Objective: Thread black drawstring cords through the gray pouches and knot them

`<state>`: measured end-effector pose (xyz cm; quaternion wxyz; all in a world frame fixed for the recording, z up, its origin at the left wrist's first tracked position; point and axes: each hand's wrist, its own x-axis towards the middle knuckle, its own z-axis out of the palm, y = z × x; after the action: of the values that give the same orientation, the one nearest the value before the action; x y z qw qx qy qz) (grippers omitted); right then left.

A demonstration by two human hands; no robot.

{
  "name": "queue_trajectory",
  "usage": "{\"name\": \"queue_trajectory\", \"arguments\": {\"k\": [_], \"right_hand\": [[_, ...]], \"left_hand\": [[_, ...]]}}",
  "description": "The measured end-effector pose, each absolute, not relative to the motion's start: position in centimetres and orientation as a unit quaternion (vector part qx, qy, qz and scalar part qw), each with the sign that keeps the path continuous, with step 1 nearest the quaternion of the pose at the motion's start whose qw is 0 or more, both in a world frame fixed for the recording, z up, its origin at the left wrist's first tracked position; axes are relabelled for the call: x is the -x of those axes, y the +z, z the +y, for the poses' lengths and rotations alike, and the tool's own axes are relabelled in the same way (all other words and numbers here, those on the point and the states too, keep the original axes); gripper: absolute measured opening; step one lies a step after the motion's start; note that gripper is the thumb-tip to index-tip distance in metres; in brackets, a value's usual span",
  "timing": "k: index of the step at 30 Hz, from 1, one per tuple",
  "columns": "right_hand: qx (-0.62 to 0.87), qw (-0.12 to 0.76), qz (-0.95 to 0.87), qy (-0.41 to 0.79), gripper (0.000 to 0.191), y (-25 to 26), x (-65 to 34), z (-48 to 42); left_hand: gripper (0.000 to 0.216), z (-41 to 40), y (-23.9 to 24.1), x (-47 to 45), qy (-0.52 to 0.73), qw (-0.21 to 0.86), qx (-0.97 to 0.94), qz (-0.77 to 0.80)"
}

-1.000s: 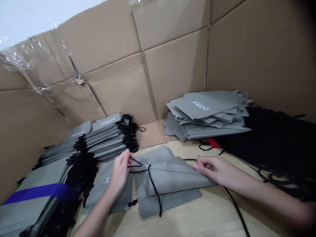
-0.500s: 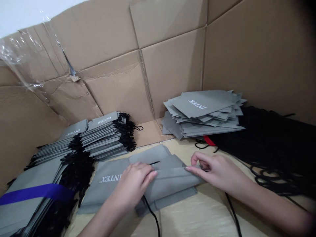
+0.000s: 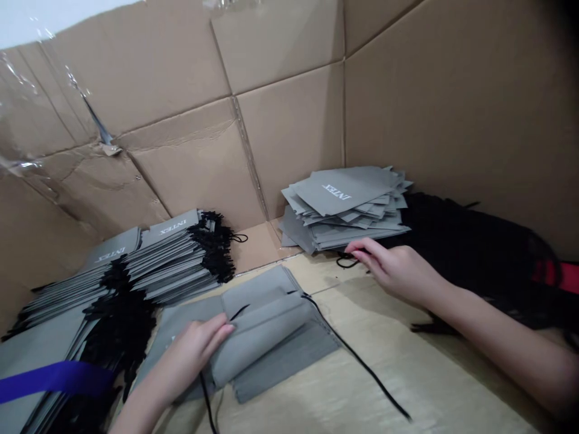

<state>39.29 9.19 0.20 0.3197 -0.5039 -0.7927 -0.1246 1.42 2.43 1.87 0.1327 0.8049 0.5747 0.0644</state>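
Note:
A grey fabric bag lies partly raised on flat grey pieces, with a black cord running from its right corner across the table. A short black cord tip shows at its left end. My left hand is closed on that left end, and another cord hangs below it. My right hand is away from the bag, finger and thumb pinched at the end of the black cord bundle, on what looks like a black cord. A cord loop curls beside its fingertips.
Behind my right hand stands a loose stack of grey INTEX pieces. Corded bags in stacks fill the left, one bound by a blue band. Cardboard walls enclose the far side. Something red shows at the right.
My right hand has let go of the bag's right end and moved up and back to the cord bundle. My left hand stays on the bag. The whole view has shifted.

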Motion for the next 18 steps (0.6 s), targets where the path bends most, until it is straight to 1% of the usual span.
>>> {"name": "queue_trajectory", "arguments": {"k": [3, 8, 13, 15, 18], "right_hand": [[0.521, 0.307, -0.789, -0.108, 0.038, 0.1, -40.5, 10.2], [0.546, 0.231, -0.803, -0.063, 0.037, -1.0, -40.7, 11.1], [0.557, 0.241, -0.794, -0.011, 0.035, -1.3, -41.0, 11.3], [0.557, 0.217, -0.801, -0.030, 0.035, -1.2, -40.9, 11.3], [0.533, 0.171, -0.820, -0.122, 0.036, -1.1, -39.7, 10.8]], "left_hand": [[0.037, 2.4, 1.4, 1.5, 0.069, 0.102, -0.795, 0.594], [0.037, 1.9, 1.5, 3.2, 0.049, 0.070, -0.791, 0.605], [0.037, 1.5, 1.8, 3.3, 0.051, 0.067, -0.793, 0.603], [0.038, 1.5, 1.8, 3.3, 0.048, 0.059, -0.797, 0.600], [0.039, 1.5, 1.6, 3.4, 0.047, 0.035, -0.803, 0.593]]}}
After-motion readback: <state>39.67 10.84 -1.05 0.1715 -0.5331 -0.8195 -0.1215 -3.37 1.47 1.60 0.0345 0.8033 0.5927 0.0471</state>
